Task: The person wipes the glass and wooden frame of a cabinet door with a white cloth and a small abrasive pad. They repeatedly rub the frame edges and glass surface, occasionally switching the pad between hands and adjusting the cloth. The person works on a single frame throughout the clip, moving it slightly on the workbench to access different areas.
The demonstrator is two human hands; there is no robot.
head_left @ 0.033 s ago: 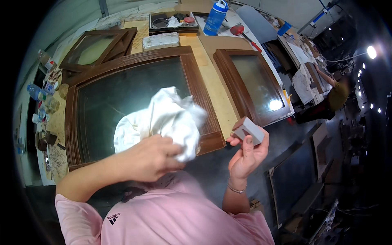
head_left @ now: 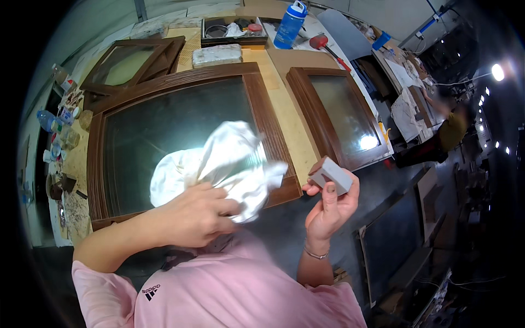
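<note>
My left hand (head_left: 203,214) grips a bunched white cloth (head_left: 232,164), which spreads loosely over the near part of a brown wooden frame (head_left: 158,85) with a dark glass pane (head_left: 158,123). Part of the cloth is smeared by motion. To the right, beyond the frame's near right corner, my right hand (head_left: 333,210) pinches a small pale grey block (head_left: 334,176) with a brown end, much like a sanding block. Its thumb lies against the grey side, and it is held up apart from the frame.
Another glazed brown frame (head_left: 336,112) lies to the right. Smaller frames (head_left: 128,63) are stacked at far left. Bottles and jars (head_left: 68,136) line the left edge. A box (head_left: 235,41), a blue bottle (head_left: 290,24) and a red-headed mallet (head_left: 319,41) stand or lie behind. A person (head_left: 454,128) works at far right.
The white cloth has shifted shape, its loose right end swinging out to the right and down. My left hand has moved slightly; my right hand holds the block almost as before.
</note>
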